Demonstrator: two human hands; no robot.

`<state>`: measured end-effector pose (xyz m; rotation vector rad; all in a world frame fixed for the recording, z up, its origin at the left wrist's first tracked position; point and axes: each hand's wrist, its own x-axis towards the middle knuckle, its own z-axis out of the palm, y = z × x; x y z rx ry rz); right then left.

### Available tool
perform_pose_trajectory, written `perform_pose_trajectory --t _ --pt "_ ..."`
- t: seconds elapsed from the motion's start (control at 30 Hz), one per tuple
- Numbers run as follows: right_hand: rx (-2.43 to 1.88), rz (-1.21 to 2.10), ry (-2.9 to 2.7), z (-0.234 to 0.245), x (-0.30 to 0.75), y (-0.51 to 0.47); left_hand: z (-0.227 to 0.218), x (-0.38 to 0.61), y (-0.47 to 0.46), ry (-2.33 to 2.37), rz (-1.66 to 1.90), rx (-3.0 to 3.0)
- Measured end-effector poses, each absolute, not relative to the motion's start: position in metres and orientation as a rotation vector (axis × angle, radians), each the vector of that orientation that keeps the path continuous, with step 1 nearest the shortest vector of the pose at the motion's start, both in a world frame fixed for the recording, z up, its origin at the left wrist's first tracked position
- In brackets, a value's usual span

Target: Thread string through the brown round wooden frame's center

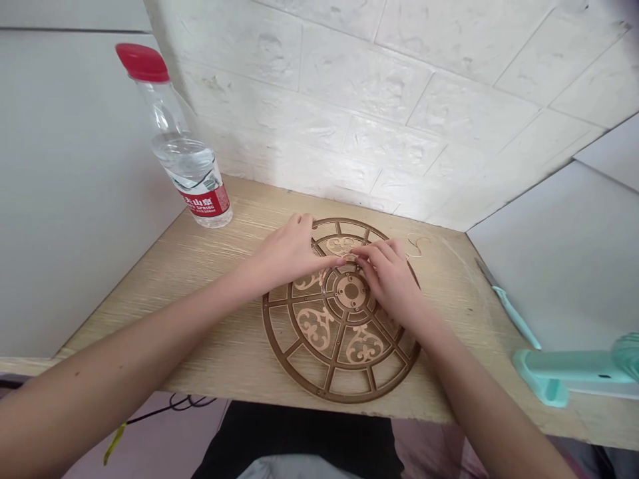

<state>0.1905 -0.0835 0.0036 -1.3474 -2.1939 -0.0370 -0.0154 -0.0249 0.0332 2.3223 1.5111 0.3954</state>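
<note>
A round brown openwork disc (351, 398) with scroll ornaments and a bolted hub lies flat on the table. My left hand (288, 251) rests over its far left part, thumb stretched toward the inner ring and fingers apart from it at the rim. With thumb and forefinger pinched, my right hand (388, 271) works just above the hub at the inner ring. A thin, pale wire runs between the two hands there, and its loose end (420, 246) curls on the table past the disc's far right rim. The exact pinch point is partly hidden by my fingers.
A water bottle (192, 166) with a red cap stands at the back left. A knife with a mint handle (516, 318) lies by the right panel. Nearer is a mint plastic device (569, 369). White brick-pattern wall (359, 100) and side panels enclose the wooden table (219, 359).
</note>
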Motion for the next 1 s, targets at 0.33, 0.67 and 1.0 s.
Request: perform_pose_trajectory --t 0.33,0.67,1.0 --pt "-1.393 -0.378 -2.232 -0.0049 0.1894 -0.0812 0.0338 -0.0151 -0.0269 1.501 0.422 2.323" --pt "-1.4 -0.456 -2.326 -0.0023 0.1871 -0.0792 0.0314 -0.0143 -0.0268 1.504 0.43 2.338" --pt "-1.371 -0.496 -2.337 -0.0005 0.1899 -0.0782 0.0334 -0.0144 -0.0282 1.5 0.435 2.337"
